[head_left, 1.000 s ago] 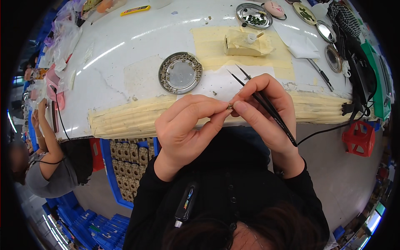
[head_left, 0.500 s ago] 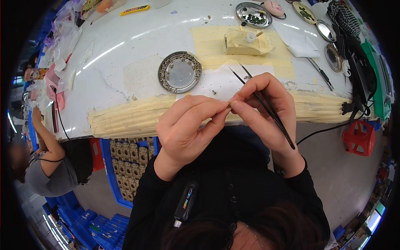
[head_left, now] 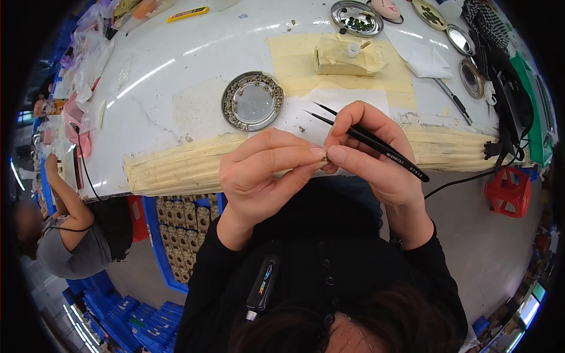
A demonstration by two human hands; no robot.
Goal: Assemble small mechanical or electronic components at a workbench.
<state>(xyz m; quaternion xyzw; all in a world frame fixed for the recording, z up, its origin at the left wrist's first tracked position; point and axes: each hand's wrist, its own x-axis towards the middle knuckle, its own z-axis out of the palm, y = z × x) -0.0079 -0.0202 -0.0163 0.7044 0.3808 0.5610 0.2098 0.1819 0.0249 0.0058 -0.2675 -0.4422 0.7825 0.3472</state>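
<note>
Between the fingertips of both my hands is a tiny metal part (head_left: pixel 325 157), mostly covered by the fingers. My left hand (head_left: pixel 265 173) pinches it from the left, thumb and index finger closed. My right hand (head_left: pixel 376 156) meets it from the other side with thumb and index finger, and also carries black tweezers (head_left: pixel 376 143), whose parted tips point to the upper left. Beyond my left hand stands a round metal dish (head_left: pixel 254 101) with many small metal pieces around its inside edge. One loose small piece (head_left: pixel 302 129) lies on the white paper (head_left: pixel 329 100).
A tape-covered block (head_left: pixel 347 62) with a small white cup sits farther back. Behind it is a dish of dark green bits (head_left: pixel 357 19). A blue crate (head_left: pixel 156 247) of metal parts stands below the table edge at left. A co-worker (head_left: pixel 73 238) sits at far left.
My right hand has turned the tweezers, so they lie flatter and their tips have swung left. The tiny part stays between both hands' fingertips.
</note>
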